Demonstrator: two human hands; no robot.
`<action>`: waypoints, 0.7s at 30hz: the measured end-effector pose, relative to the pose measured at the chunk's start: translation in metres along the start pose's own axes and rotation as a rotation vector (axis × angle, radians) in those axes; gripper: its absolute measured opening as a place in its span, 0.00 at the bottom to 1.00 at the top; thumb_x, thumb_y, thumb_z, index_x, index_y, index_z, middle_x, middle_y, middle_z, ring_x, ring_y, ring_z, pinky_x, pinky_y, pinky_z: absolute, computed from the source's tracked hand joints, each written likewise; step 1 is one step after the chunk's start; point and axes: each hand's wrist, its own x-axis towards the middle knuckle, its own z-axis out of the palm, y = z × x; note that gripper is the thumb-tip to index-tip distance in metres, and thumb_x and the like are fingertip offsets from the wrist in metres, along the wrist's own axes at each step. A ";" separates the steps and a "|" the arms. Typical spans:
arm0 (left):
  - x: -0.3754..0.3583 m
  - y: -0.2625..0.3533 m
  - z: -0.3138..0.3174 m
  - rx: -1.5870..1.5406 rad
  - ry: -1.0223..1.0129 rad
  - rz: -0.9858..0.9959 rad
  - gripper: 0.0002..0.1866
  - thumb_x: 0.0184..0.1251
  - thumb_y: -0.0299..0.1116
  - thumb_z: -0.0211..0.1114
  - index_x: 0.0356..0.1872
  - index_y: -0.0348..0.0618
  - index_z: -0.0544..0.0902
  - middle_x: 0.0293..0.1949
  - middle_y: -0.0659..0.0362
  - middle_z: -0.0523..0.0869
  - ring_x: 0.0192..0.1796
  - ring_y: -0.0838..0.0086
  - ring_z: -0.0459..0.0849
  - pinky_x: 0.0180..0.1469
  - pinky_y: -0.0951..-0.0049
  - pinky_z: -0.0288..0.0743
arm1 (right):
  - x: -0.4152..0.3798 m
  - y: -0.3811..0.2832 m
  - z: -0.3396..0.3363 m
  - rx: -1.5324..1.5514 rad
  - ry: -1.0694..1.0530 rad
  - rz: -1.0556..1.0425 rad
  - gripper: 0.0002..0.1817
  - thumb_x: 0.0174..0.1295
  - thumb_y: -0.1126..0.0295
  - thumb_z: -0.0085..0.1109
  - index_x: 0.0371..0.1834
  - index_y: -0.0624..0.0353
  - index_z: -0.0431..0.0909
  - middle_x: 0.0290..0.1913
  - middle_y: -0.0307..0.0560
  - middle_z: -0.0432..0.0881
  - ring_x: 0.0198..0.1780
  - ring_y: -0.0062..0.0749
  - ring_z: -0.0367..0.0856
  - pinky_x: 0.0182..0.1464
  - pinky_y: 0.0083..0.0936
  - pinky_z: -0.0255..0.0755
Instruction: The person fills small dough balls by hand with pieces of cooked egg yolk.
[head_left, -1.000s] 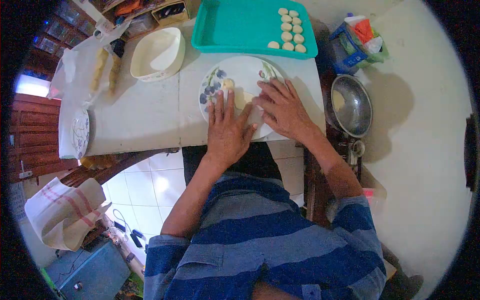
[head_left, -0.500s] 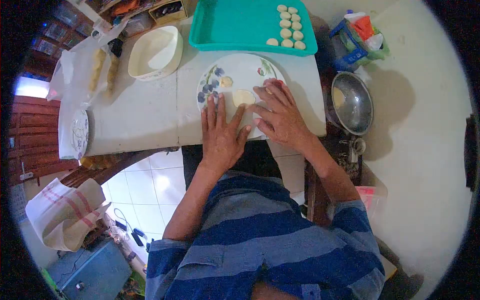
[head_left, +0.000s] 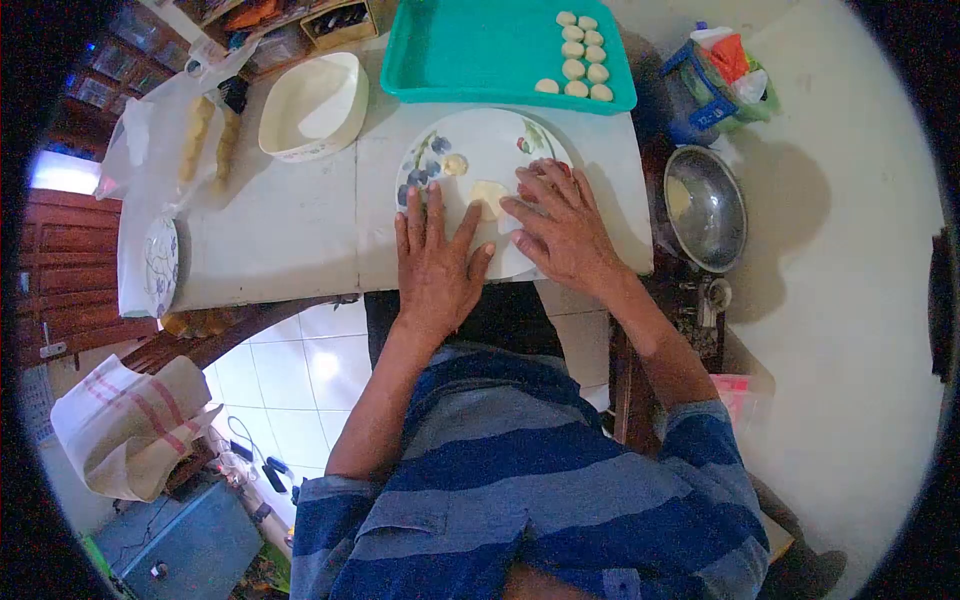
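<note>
A flattened piece of dough point(head_left: 489, 192) lies on a white plate with painted flowers point(head_left: 490, 128). My left hand point(head_left: 438, 265) is spread over the plate's near left side, its index fingertip on the dough's lower left edge. At the dough's right edge is the index finger of my right hand point(head_left: 567, 232), whose other fingers reach over the plate's right side. Both hands have their fingers apart. Farther back on the plate sits a small yellowish lump point(head_left: 455, 164), apart from the dough.
Behind the plate, a green tray point(head_left: 470, 50) holds several round dough pieces point(head_left: 573, 69) on its right side. A cream dish point(head_left: 315, 105) stands back left, near long dough rolls point(head_left: 196, 138) in plastic. A metal bowl point(head_left: 705, 210) sits beyond the table's right edge.
My left hand has shifted slightly left, and the right hand's fingers have moved a little. The flattened dough's outline now looks more angular.
</note>
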 end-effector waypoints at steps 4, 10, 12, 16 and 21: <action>0.002 -0.004 -0.001 -0.005 -0.013 -0.002 0.29 0.76 0.48 0.61 0.74 0.50 0.74 0.79 0.35 0.56 0.83 0.35 0.47 0.79 0.32 0.46 | 0.005 0.000 -0.004 -0.007 -0.038 0.000 0.22 0.69 0.56 0.60 0.63 0.50 0.82 0.76 0.52 0.68 0.80 0.54 0.56 0.81 0.59 0.45; 0.005 -0.006 0.001 -0.048 0.023 -0.042 0.30 0.76 0.48 0.61 0.74 0.49 0.73 0.79 0.34 0.55 0.82 0.33 0.47 0.78 0.31 0.47 | 0.014 -0.003 0.005 -0.030 -0.046 -0.045 0.22 0.71 0.56 0.58 0.65 0.49 0.82 0.78 0.53 0.64 0.80 0.58 0.56 0.81 0.60 0.44; 0.006 -0.005 0.001 -0.058 0.030 -0.035 0.30 0.76 0.48 0.62 0.75 0.49 0.73 0.79 0.34 0.55 0.82 0.33 0.48 0.78 0.31 0.47 | 0.016 -0.003 0.005 -0.016 -0.055 -0.010 0.21 0.71 0.56 0.57 0.65 0.47 0.82 0.79 0.53 0.63 0.80 0.58 0.55 0.81 0.61 0.43; 0.012 -0.001 0.006 -0.060 0.041 -0.004 0.31 0.75 0.48 0.63 0.75 0.49 0.73 0.79 0.34 0.56 0.82 0.33 0.48 0.79 0.32 0.45 | 0.019 0.000 0.003 -0.027 -0.059 -0.013 0.21 0.72 0.56 0.57 0.66 0.44 0.82 0.79 0.52 0.63 0.81 0.59 0.55 0.81 0.62 0.42; 0.018 -0.005 0.016 -0.030 0.043 0.038 0.30 0.73 0.47 0.64 0.72 0.49 0.76 0.79 0.34 0.57 0.82 0.34 0.48 0.79 0.33 0.44 | 0.021 0.008 0.004 -0.030 -0.058 0.004 0.21 0.70 0.57 0.59 0.66 0.41 0.81 0.80 0.51 0.62 0.81 0.59 0.54 0.81 0.63 0.43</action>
